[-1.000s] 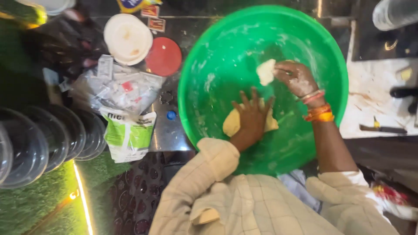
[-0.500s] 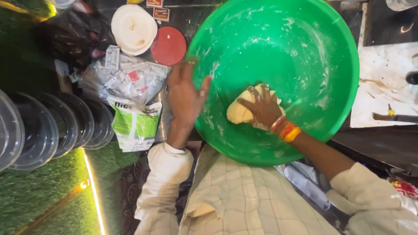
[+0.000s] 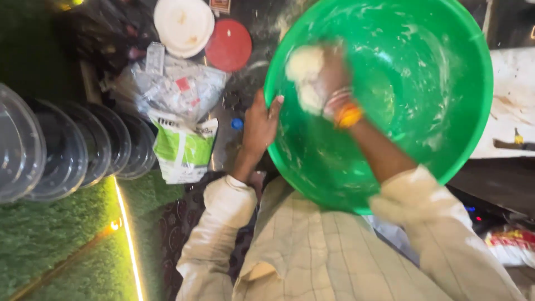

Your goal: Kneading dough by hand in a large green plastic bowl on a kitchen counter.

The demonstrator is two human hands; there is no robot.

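At the far left I see a row of clear plastic bowls (image 3: pixel 67 147) overlapping along the counter's left edge, with green turf (image 3: pixel 50 245) and a lit strip below them. Next to the right lies a crumpled clear bag (image 3: pixel 173 89) and a green and white packet (image 3: pixel 184 147), packed close together; above them a white lid (image 3: pixel 184 23) and a red lid (image 3: pixel 229 44) sit touching near the counter's top edge. A small blue cap (image 3: pixel 238 124) lies on the bare dark counter (image 3: pixel 245 83), in the narrow gap between the packet and my left hand (image 3: pixel 259 125). That grip is closed round the left rim of the green basin (image 3: pixel 423 83), thumb on the rim, fingers hidden outside it. The basin is tilted toward me, its near rim overhanging my checked shirt (image 3: pixel 334 251). Inside, near the upper left wall, my right hand (image 3: pixel 329 78) presses on the pale dough (image 3: pixel 305 66); it is blurred, so I cannot tell how far that grip is closed. Most of the basin's floury floor to the right is open. Beyond its right rim lies a white board (image 3: pixel 515 106) at the counter's right edge.
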